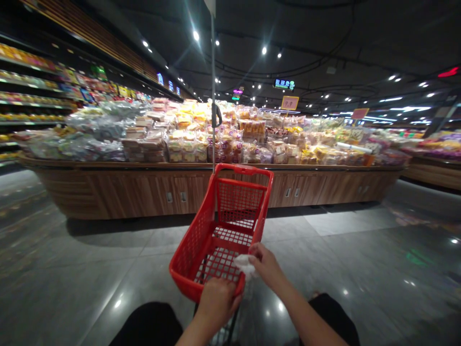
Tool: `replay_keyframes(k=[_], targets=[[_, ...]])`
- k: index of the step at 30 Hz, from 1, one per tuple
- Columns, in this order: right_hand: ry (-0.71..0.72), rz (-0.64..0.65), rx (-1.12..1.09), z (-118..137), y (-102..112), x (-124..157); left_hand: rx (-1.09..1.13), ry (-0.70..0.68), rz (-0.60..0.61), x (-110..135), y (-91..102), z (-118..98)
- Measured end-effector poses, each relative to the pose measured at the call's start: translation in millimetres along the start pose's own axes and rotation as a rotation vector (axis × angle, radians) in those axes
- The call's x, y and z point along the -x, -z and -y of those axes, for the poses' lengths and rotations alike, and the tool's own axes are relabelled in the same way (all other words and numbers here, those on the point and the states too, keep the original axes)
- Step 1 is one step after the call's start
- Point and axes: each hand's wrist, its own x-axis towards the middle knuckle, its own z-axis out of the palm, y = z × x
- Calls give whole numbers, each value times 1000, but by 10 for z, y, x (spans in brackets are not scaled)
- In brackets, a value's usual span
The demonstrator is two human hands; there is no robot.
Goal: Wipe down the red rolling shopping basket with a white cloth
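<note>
A red plastic shopping cart (187, 252) stands in front of me, its grid basket tilted in my view with nothing lying in it. My left hand (218, 298) is closed over the near rim of the cart. At the right rim, my right hand (265, 263) pinches a crumpled white tissue (245, 263). The tissue hangs beside the near right corner, and I cannot tell whether it is pressed against the rim.
A long wooden display counter (137, 192) piled with packaged goods (187, 144) runs across ahead, close beyond the cart. A thin upright pole (213, 62) rises near it. Stocked shelves (32, 91) line the left. Grey tiled floor (345, 259) extends to the right.
</note>
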Motion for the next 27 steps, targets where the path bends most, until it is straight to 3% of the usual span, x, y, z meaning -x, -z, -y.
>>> replay_keyframes(k=[3,7,12,15,20,23,27], targets=[[165,-165,293,-46,-51,-61,3,1,-7,-3,-19,1],[315,-153,396,-92,-134,78,4,12,-17,18,-27,13],[345,-158,428,-181,-192,227,24,-7,-35,39,-39,26],[359,-140,439,-206,-111,39,26,-4,-49,43,-68,38],[288,-221,469,-173,38,-274,32,-8,-66,66,-80,64],[294,-164,450,-124,-57,-85,37,-4,-57,82,-32,78],[341,50,413,-73,-226,294,36,-28,-27,103,51,100]])
